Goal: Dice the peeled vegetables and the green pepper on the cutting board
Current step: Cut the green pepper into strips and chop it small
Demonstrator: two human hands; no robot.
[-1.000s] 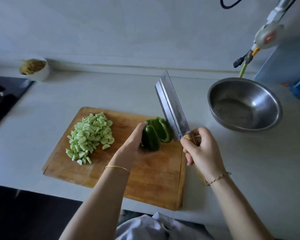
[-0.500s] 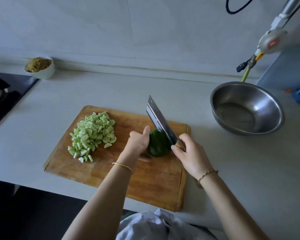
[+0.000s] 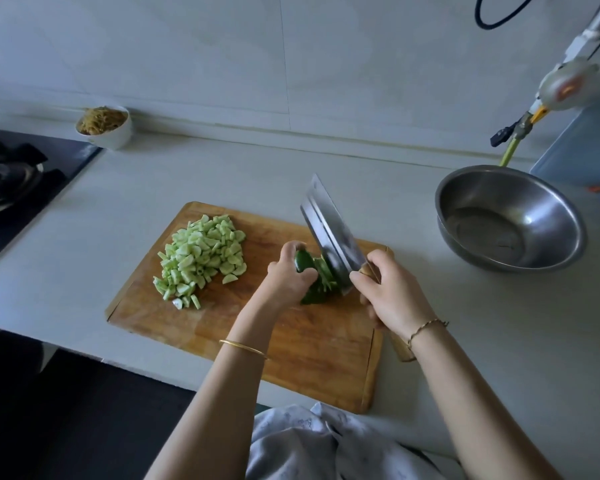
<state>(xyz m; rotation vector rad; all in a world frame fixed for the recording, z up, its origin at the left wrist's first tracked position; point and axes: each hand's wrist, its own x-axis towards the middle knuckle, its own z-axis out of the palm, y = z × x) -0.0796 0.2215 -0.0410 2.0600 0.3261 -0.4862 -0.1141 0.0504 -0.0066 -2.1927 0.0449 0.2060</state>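
Note:
A wooden cutting board (image 3: 312, 344) lies on the pale counter. On its left part sits a heap of pale green diced vegetable (image 3: 201, 261). The dark green pepper (image 3: 310, 294) lies at the board's middle right. My left hand (image 3: 290, 275) grips the pepper from the left with curled fingers and hides much of it. My right hand (image 3: 392, 294) holds the wooden handle of a broad steel cleaver (image 3: 329, 233). The blade stands against the pepper's right side, where thin green strips show.
A steel bowl (image 3: 510, 218) stands on the counter to the right of the board. A small white bowl of brownish food (image 3: 106, 126) sits by the back wall at left. A black gas hob (image 3: 18, 174) fills the left edge. A hose hangs at upper right.
The cleaver came down from above the pepper and now cuts at its right side. My left hand has curled tighter over the pepper. The camera view shifted slightly.

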